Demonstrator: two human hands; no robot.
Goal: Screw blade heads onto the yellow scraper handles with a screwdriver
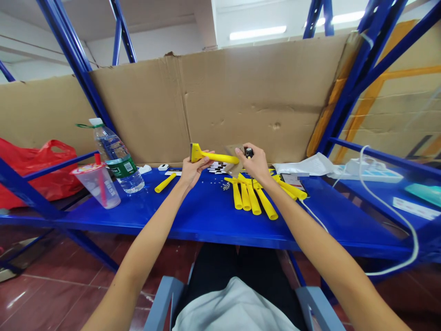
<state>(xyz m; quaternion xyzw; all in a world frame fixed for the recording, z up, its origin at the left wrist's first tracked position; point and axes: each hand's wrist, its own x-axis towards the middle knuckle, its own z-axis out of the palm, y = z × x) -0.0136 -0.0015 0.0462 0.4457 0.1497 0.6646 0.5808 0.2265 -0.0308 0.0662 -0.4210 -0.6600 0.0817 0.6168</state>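
Note:
A yellow scraper point(215, 157) is held level above the table, its wide head at the left. My left hand point(195, 169) is closed around it just behind the head. By the other end of the handle is my right hand point(255, 162), its fingers closed on a small black-handled tool point(249, 152), which looks like a screwdriver. A blurred greyish flat piece point(234, 169) shows beside those fingers; whether they hold it I cannot tell. Below the right hand lie several yellow scraper handles point(254, 202), fanned out side by side. Tiny metal screws point(226, 186) are heaped left of them.
A lone yellow handle point(165, 183) lies left on the blue table point(206, 216). Farther left stand a water bottle point(119, 156) and a plastic cup point(98, 186) with a straw. Behind rises a cardboard panel point(248, 101). White cable point(409, 230) and a power strip point(375, 172) are at right.

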